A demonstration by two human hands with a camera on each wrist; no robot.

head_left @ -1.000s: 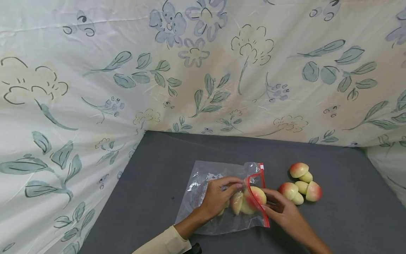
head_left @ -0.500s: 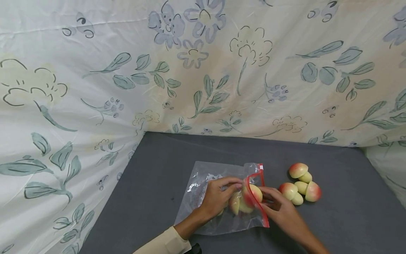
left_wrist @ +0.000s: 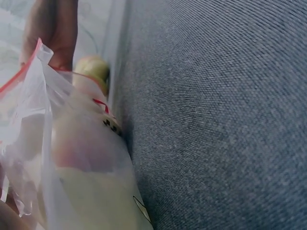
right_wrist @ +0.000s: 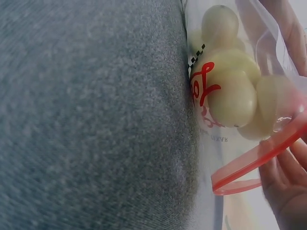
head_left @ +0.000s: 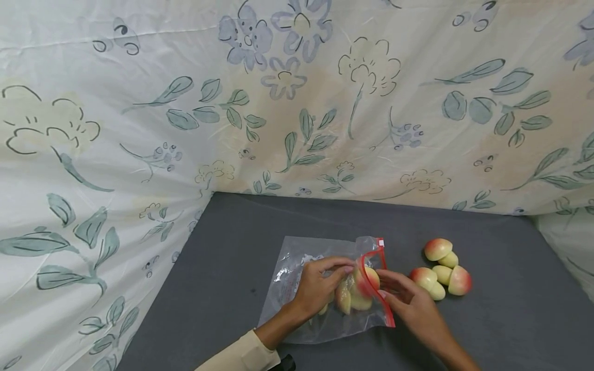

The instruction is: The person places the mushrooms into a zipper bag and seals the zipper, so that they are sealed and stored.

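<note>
A clear zip bag (head_left: 289,257) with a red zip edge lies on the table, its mouth towards the right. Toy mushrooms with red-yellow caps are inside; one pale mushroom (right_wrist: 232,98) shows through the plastic in the right wrist view. My left hand (head_left: 312,288) pinches the bag's upper layer near the mouth. At the opening, my right hand (head_left: 415,306) has its fingertips and thumb about the near end of a mushroom (head_left: 368,278) just inside the red edge. The bag and zip strip (right_wrist: 259,160) partly hide those fingertips.
Right of the bag, three loose mushrooms lie close together on the dark grey table (head_left: 232,247): one at the back (head_left: 438,249), one at the front left (head_left: 423,278) and one at the right (head_left: 459,281). Floral cloth (head_left: 301,144) hangs behind and along the sides.
My right hand has moved a little left, and the mushroom at its fingertips has gone from the bag's mouth further inside. My left hand keeps its hold on the bag.
</note>
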